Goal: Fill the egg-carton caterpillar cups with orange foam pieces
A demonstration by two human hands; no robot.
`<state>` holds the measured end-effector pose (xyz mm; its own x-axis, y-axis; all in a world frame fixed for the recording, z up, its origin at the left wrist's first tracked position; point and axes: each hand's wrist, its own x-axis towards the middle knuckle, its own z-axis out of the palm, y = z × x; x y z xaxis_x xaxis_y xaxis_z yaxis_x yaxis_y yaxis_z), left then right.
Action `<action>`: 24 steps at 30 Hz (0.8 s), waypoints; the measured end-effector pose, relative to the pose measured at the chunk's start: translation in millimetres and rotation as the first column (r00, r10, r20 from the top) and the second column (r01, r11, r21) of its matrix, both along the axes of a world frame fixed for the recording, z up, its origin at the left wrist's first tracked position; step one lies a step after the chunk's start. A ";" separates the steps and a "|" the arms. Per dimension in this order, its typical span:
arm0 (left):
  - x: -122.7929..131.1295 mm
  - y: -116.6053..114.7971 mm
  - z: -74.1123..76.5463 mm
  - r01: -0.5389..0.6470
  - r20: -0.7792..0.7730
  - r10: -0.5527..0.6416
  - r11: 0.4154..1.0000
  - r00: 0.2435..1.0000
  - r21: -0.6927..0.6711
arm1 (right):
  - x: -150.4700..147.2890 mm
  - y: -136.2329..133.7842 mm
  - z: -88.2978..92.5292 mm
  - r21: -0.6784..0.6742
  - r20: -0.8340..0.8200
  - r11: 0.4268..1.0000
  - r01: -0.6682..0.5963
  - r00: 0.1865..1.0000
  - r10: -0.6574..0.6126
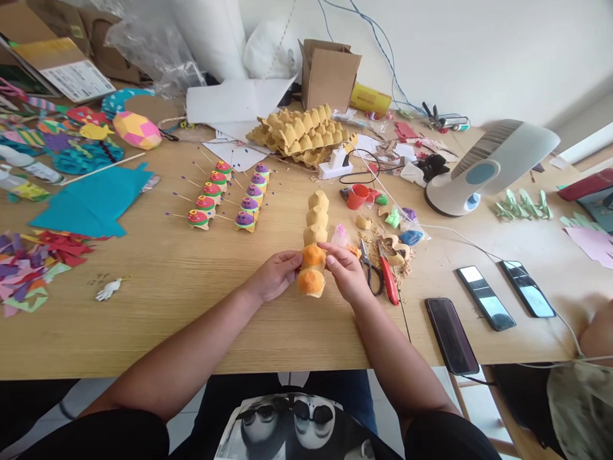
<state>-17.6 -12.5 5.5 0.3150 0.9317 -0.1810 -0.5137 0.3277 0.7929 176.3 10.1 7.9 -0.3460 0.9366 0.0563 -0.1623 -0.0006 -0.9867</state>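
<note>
On the wooden table (191, 306) lies a long strip of yellow egg-carton cups (317, 220), its near end orange. My left hand (275, 275) and right hand (347, 275) pinch this end from both sides. I judge it light, thin and easily crushed, so it is best held gently at the cup sides.

My table (191, 306) bears an egg-carton strip (317, 220) at its middle, a carton stack (301, 131) at twelve o'clock, a fan (483, 166) at two.

Both hands, left hand (275, 275) and right hand (347, 273), pinch the orange-covered end of an egg-carton strip (313, 246) lying on the counter (191, 287), scissors (370, 268) just beside the right.
</note>
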 end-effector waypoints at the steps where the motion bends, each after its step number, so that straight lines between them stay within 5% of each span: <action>1: -0.1 0.1 -0.5 0.009 0.014 -0.009 1.000 1.000 -0.008 | -1.4 -1.1 1.0 -0.014 -0.008 1.000 -0.002 1.000 0.002; 17: -1.3 -0.5 -4.3 -0.019 -0.068 0.022 0.998 0.997 0.052 | 4.1 0.0 5.7 0.010 0.035 0.994 -0.110 0.993 0.109; 24: -4.7 0.6 -14.9 -0.009 -0.219 0.049 0.984 0.974 0.180 | 5.0 2.0 3.7 0.144 0.174 0.989 -0.033 0.985 0.008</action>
